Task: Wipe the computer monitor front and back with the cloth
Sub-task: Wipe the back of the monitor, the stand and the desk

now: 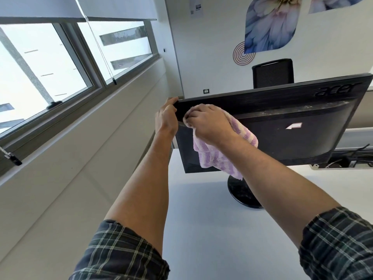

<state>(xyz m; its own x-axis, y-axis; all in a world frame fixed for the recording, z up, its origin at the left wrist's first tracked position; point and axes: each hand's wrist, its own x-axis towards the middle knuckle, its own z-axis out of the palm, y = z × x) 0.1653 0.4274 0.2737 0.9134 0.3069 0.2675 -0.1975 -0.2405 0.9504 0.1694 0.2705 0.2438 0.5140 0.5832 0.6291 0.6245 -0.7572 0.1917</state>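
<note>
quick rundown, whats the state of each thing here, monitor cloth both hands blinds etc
monitor: upright on its round stand, back facing the camera, dusty along the upper ridge
cloth: bunched, pressed to the monitor's back, lower part hanging loose
right hand: closed on the cloth
left hand: gripping the monitor's upper left corner
window blinds: raised most of the way
office chair: unoccupied, behind the monitor

Dark plaid sleeves (125,253) with pale lines, rolled above bare forearms

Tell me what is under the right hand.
The purple striped cloth lies under the right hand, pressed on the monitor back. The casing beneath is covered.
</note>
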